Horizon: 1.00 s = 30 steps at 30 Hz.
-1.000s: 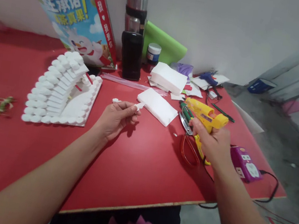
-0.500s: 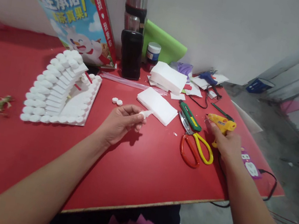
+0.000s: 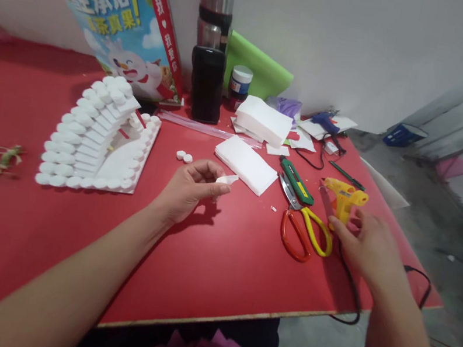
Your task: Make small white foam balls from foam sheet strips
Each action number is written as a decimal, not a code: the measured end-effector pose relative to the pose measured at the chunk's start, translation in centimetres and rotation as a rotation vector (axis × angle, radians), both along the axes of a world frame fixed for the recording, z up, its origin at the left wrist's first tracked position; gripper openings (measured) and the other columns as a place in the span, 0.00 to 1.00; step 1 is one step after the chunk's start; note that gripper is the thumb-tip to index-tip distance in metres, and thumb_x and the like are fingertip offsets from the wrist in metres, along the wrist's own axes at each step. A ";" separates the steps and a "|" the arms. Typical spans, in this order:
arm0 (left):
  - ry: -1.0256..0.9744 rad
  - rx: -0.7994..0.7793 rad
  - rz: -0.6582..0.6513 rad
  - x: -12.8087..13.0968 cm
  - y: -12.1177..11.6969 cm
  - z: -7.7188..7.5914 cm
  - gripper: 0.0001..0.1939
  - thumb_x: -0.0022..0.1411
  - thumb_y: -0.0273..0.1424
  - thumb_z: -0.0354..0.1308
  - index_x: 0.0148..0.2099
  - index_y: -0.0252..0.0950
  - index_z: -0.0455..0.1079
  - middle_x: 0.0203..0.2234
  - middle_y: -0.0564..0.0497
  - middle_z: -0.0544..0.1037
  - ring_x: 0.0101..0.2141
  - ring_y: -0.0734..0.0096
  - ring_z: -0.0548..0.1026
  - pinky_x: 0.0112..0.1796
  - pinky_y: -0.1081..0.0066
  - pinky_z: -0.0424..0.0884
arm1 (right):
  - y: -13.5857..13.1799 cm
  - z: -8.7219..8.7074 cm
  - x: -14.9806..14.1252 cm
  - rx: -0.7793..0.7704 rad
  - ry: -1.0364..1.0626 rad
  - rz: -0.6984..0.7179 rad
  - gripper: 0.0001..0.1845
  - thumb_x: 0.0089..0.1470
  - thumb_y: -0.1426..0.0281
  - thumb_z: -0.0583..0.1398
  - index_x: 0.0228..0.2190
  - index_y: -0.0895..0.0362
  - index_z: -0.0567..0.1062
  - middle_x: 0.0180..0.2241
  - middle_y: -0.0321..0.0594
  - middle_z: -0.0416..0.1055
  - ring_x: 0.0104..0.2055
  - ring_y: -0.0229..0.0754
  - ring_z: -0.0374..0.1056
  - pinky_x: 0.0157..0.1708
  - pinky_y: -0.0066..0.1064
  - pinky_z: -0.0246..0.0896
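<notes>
A white model (image 3: 86, 140) partly or fully built up, with pieces lying off it

The left hand (image 3: 187, 193) had its thumb and fingertips closed on a small white piece (image 3: 227, 179), well apart from the white model to its left, where rows of discs and strips were already in place; two loose discs (image 3: 188, 158) lay just beyond that grip, not attached. The right hand (image 3: 373, 244) hung partly open beside the yellow glue gun (image 3: 345, 198), and whether its thumb touched the handle could not be told
</notes>
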<state>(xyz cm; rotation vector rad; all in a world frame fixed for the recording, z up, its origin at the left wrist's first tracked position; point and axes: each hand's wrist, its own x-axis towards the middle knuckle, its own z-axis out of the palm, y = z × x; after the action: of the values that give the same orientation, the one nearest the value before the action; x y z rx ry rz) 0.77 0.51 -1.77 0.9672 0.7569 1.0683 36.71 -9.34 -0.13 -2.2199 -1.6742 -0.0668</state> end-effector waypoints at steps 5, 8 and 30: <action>-0.022 0.016 -0.016 0.1 -0.2 0.0 0.16 0.45 0.31 0.80 0.32 0.36 0.76 0.23 0.55 0.77 0.21 0.77 0.72 0.24 0.76 0.70 | -4.1 5.3 -6.5 0.329 -0.113 0.030 0.20 0.65 0.56 0.59 0.47 0.54 0.82 0.44 0.51 0.82 0.46 0.58 0.79 0.44 0.46 0.70; -0.042 0.008 -0.021 0.3 -0.3 0.3 0.16 0.43 0.30 0.80 0.32 0.36 0.76 0.24 0.55 0.78 0.21 0.78 0.72 0.24 0.76 0.70 | -1.6 6.7 -11.0 0.354 0.346 0.274 0.12 0.64 0.63 0.62 0.46 0.50 0.83 0.45 0.43 0.83 0.44 0.48 0.79 0.47 0.41 0.73; -0.109 -0.112 0.046 1.0 -0.2 0.3 0.19 0.42 0.34 0.82 0.29 0.34 0.75 0.22 0.53 0.78 0.20 0.80 0.71 0.25 0.77 0.70 | 6.7 -1.3 -17.9 0.103 1.386 0.697 0.14 0.58 0.70 0.64 0.43 0.47 0.87 0.42 0.38 0.76 0.39 0.39 0.70 0.41 0.35 0.69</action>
<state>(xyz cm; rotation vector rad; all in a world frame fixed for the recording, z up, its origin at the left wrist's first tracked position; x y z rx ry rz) 1.75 0.30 -1.42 0.7936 0.7438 1.0982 18.80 -2.65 -1.46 -0.9020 -1.3206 1.1948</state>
